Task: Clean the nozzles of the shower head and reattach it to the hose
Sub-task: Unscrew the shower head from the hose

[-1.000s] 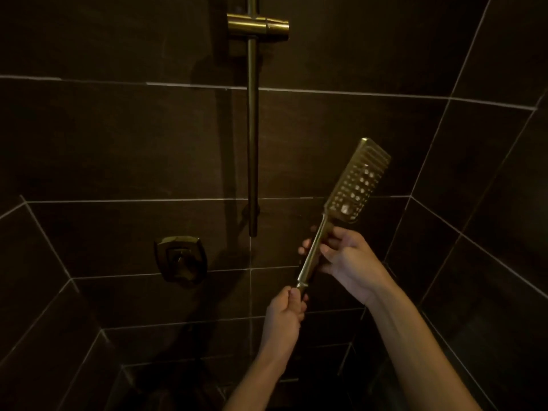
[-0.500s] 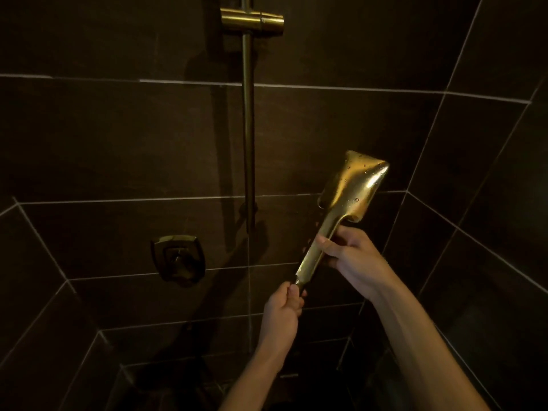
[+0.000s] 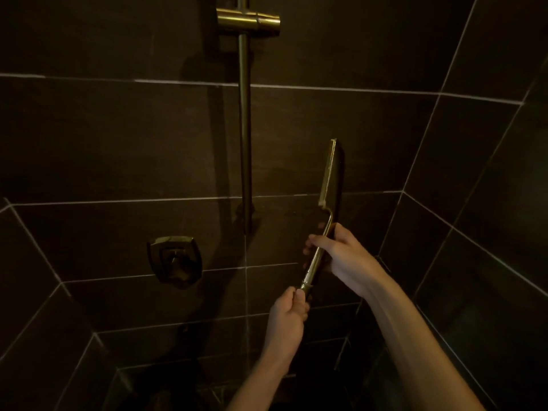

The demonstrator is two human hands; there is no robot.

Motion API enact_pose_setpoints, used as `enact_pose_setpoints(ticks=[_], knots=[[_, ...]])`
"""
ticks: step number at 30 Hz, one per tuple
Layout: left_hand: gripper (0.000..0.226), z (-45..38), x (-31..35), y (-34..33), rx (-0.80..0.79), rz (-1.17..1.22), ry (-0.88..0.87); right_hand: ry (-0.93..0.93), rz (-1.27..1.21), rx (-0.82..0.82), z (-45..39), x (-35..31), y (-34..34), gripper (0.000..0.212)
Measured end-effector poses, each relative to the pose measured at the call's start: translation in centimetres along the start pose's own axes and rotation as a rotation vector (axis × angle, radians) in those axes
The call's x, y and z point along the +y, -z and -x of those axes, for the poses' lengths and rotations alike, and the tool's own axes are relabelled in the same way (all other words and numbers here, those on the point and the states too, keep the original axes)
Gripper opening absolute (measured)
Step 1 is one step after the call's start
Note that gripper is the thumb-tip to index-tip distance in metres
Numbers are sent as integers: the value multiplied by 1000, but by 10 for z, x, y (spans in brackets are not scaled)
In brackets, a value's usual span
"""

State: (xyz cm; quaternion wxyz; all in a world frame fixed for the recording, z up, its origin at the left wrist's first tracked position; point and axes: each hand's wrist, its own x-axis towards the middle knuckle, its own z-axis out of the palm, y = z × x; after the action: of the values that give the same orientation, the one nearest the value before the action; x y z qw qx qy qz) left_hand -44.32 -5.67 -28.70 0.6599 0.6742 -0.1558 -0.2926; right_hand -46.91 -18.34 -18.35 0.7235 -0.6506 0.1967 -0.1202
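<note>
1. Where the two hands work, dark wall tiles [image 3: 118, 143] with pale grout lines close in behind, to the left and to the right of them, forming a shower corner.
2. Above and left of the hands, a brass slide rail [image 3: 245, 129] runs straight down the back wall and ends just above the level of the right hand; nothing lies between it and the hands.
3. At the top of that rail, well above both hands, sits a brass bracket [image 3: 248, 22], with nothing in it.
4. Left of the hands and about level with the right one, a square brass valve handle [image 3: 175, 261] is fixed to the wall, well apart from them.
5. Held between the hands, the shower head [image 3: 329, 176] is turned edge-on, so only its thin brass side shows and the nozzle face cannot be seen; it rises above the right hand, tilted slightly right.
6. The right hand [image 3: 341, 256] is closed around the upper part of the slim handle, thumb laid across it.
7. The left hand [image 3: 289, 317], below and slightly left of the right, is pinched shut around the bottom end of the handle; the hose cannot be made out in the dark below it.
</note>
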Motion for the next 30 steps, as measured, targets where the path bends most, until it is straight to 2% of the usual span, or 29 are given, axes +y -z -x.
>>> enact_pose_setpoints(ticks=[2, 4, 8, 12, 14, 17, 19, 21, 23, 27, 30], knots=[[31, 1, -2, 1, 8, 1, 13, -30, 139, -46, 4, -8, 6, 21], [30, 1, -4, 1, 5, -2, 11, -34, 144, -97, 6, -11, 13, 29], [30, 2, -3, 1, 15, 25, -1, 48, 3, -97, 7, -9, 15, 30], [34, 0, -2, 1, 11, 17, -8, 75, -227, -117, 2, -2, 12, 49], [39, -2, -1, 0, 15, -1, 1, 88, -219, -86, 1, 1, 7, 57], [43, -1, 1, -3, 23, -15, 6, 104, -183, 22, -1, 4, 2, 45], [44, -2, 1, -3, 31, -11, -6, 89, -124, 15, -2, 4, 7, 39], [44, -3, 0, 0, 31, 2, -8, 83, 97, -10, 0, -1, 15, 36], [41, -3, 0, 2, 20, 14, -5, 84, 163, -58, 1, -5, 21, 35], [35, -3, 0, 2, 3, 12, -16, 159, 23, -54, 0, -2, 28, 24], [32, -3, 3, -1, -8, 3, -17, 126, -192, -55, -2, 5, 25, 31]])
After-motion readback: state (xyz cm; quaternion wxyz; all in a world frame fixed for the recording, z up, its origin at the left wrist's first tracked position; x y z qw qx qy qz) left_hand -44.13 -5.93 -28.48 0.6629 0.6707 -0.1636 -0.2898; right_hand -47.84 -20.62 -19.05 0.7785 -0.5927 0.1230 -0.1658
